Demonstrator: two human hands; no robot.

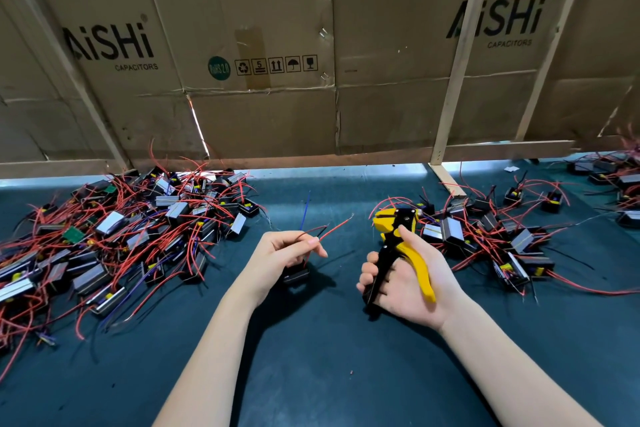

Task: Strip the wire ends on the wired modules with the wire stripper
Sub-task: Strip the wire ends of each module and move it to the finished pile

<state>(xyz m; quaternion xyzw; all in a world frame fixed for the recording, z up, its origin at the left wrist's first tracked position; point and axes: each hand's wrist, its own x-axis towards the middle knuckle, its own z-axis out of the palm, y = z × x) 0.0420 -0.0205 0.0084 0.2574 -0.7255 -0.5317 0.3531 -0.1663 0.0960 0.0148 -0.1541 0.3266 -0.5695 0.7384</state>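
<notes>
yellow-black wire stripper (401, 246), red wires (337, 226), teal table (311, 357)

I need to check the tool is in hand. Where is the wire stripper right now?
In the head view, the wire stripper sits right of centre, gripped in the right hand above the blue mat, just left of the right-side pile of modules.

module piles (114, 236) left and right (502, 236), cardboard wall (277, 114) behind

Electronics assembly workshop: heaped wired modules (114, 236), capacitor cartons (263, 45).
</notes>
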